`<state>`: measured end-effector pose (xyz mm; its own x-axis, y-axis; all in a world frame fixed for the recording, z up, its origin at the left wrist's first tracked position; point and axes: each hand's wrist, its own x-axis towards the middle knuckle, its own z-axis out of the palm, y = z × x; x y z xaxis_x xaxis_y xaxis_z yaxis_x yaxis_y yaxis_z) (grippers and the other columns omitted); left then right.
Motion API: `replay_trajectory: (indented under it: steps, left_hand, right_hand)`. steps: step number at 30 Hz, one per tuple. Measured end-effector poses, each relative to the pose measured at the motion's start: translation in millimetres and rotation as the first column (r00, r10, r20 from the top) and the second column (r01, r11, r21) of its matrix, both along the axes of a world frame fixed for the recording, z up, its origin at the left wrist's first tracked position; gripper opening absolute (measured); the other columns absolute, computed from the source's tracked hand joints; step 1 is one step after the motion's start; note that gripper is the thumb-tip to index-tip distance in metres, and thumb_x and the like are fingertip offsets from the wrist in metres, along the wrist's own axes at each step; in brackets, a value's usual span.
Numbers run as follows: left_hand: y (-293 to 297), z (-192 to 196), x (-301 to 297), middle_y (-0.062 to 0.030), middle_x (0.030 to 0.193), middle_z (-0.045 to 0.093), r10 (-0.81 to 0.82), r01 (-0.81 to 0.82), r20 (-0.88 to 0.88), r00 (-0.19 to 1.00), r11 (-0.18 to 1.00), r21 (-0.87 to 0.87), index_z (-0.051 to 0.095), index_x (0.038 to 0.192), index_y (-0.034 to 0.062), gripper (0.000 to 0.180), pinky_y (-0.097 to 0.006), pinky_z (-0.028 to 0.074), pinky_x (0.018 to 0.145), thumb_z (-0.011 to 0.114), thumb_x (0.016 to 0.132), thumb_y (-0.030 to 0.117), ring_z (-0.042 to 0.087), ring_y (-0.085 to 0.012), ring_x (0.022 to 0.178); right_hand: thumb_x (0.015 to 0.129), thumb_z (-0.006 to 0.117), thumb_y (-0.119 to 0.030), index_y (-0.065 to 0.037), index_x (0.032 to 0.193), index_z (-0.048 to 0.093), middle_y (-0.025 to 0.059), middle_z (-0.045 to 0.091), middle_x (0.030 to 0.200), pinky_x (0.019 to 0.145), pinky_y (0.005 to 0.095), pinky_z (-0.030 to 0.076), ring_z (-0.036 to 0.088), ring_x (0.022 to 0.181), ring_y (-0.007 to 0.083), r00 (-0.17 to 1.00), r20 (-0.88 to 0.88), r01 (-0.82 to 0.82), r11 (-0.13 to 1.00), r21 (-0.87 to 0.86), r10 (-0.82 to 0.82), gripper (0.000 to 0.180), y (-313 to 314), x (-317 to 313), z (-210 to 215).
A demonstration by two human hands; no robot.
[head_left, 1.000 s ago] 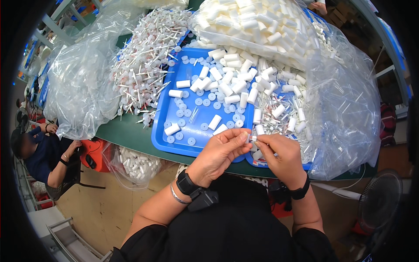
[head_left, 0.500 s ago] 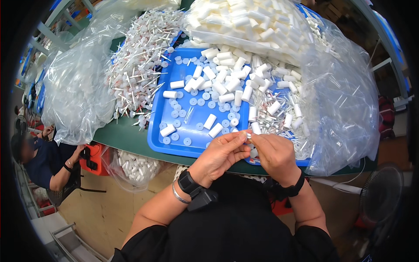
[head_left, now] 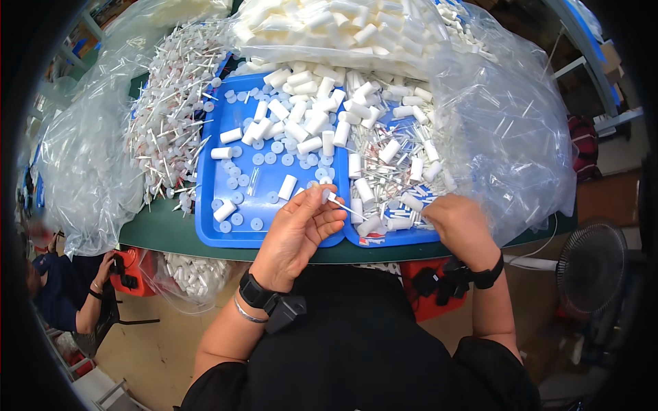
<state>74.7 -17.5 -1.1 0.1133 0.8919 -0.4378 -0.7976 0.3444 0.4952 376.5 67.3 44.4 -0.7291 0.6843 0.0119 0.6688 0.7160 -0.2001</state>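
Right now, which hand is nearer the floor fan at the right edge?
The right hand. It rests on the blue tray's near right corner, toward the floor fan; the left hand, pinching a thin white stick, is farther left.

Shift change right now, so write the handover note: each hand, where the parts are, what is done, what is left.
Left hand: pinches a thin white stick part over the blue tray.
Right hand: down among the loose white tubes and sticks at the tray's right end; grip hidden.
Parts: small round discs on the tray's left, bagged tubes behind.
Done: cannot tell.
Left: large heaps unsorted.
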Motion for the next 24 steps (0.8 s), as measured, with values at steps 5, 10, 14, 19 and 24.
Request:
replay_trajectory:
  steps: [5, 10, 14, 19, 24]
  left_hand:
    - [1, -4, 4, -0.0093, 0.104, 0.072, -0.027, 0.027, 0.006, 1.000, 1.000, -0.006, 0.064, 0.126, 0.0016, 0.035, -0.029, 0.061, 0.084, 0.061, 0.107, 0.031, 0.073, -0.0165, 0.093]
    - [1, -2, 5, -0.0092, 0.104, 0.072, -0.032, 0.032, 0.005, 0.999, 0.999, -0.003, 0.063, 0.126, 0.0014, 0.035, -0.029, 0.061, 0.083, 0.061, 0.107, 0.030, 0.073, -0.0162, 0.093]
    - [0, -7, 5, -0.0091, 0.104, 0.071, -0.030, 0.030, 0.020, 0.999, 0.999, -0.015, 0.064, 0.126, 0.0013, 0.035, -0.029, 0.061, 0.083, 0.061, 0.107, 0.030, 0.073, -0.0163, 0.093]
    - [0, -5, 5, -0.0090, 0.104, 0.071, -0.026, 0.026, 0.015, 1.000, 1.000, -0.008, 0.064, 0.125, 0.0013, 0.034, -0.029, 0.060, 0.083, 0.061, 0.107, 0.030, 0.073, -0.0164, 0.093]
    - [1, -4, 8, -0.0087, 0.105, 0.070, -0.029, 0.029, -0.018, 0.999, 0.999, -0.032, 0.062, 0.126, -0.0001, 0.038, -0.028, 0.061, 0.082, 0.060, 0.107, 0.033, 0.072, -0.0161, 0.093]
  right_hand:
    - [0.081, 0.062, -0.005, -0.007, 0.091, 0.068, 0.0073, 0.062, 0.083, 0.071, 0.0396, 0.051, 0.065, 0.079, 0.0272, 0.988, 0.054, -0.147, 0.984, 0.101, 0.142, 0.012, 3, -12, -12]
    - [0.080, 0.062, -0.007, -0.008, 0.084, 0.063, 0.0065, 0.059, 0.082, 0.071, 0.0375, 0.051, 0.065, 0.079, 0.0259, 0.947, 0.121, -0.310, 0.943, 0.117, 0.296, 0.004, 16, -13, -14]
    - [0.082, 0.062, -0.009, -0.008, 0.085, 0.064, 0.0074, 0.061, 0.084, 0.070, 0.0401, 0.052, 0.065, 0.077, 0.0277, 0.939, 0.144, -0.325, 0.942, 0.083, 0.311, 0.004, 24, -7, -14]
    - [0.081, 0.062, -0.008, -0.008, 0.085, 0.064, 0.0073, 0.061, 0.085, 0.069, 0.0402, 0.053, 0.065, 0.077, 0.0276, 0.956, 0.036, -0.294, 0.954, 0.051, 0.292, 0.004, 23, -6, -13]
    - [0.081, 0.061, -0.007, -0.008, 0.083, 0.062, 0.0066, 0.058, 0.080, 0.070, 0.0404, 0.053, 0.066, 0.079, 0.0274, 0.926, 0.089, -0.371, 0.928, 0.040, 0.367, 0.002, 25, -17, -12]
